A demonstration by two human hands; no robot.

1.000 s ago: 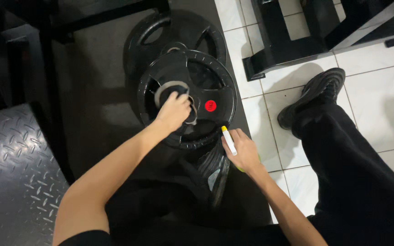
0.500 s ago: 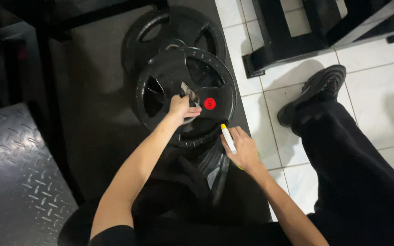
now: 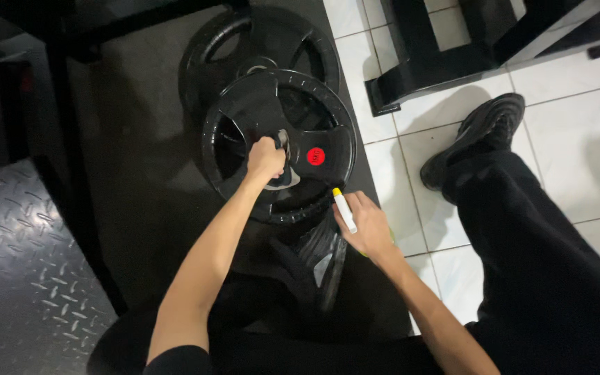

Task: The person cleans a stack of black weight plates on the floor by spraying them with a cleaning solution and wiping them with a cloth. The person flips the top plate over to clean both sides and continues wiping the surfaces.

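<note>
1. Starting big: dark rubber mat [image 3: 140,173] covers the floor under everything, flat and matte, with glossy white square tiles [image 3: 564,125] to the right and a grey diamond-tread metal plate [image 3: 15,278] at lower left.
2. Black round weight plate [image 3: 279,139] lies flat on the mat, rubbery with cut-out grip holes and a red round sticker [image 3: 315,156] near the hub. It overlaps a second, similar black plate [image 3: 258,42] behind it.
3. Black trouser leg [image 3: 543,264] and dark chunky sneaker [image 3: 473,139] stand on the tiles.
4. Left hand [image 3: 267,158] is clenched at the top plate's centre hole, fingers curled around something there; can't tell exactly what.
5. Right hand [image 3: 366,228] is wrapped around a slim white spray bottle [image 3: 345,212] with a yellow tip, just beside the plate's near edge.
</note>
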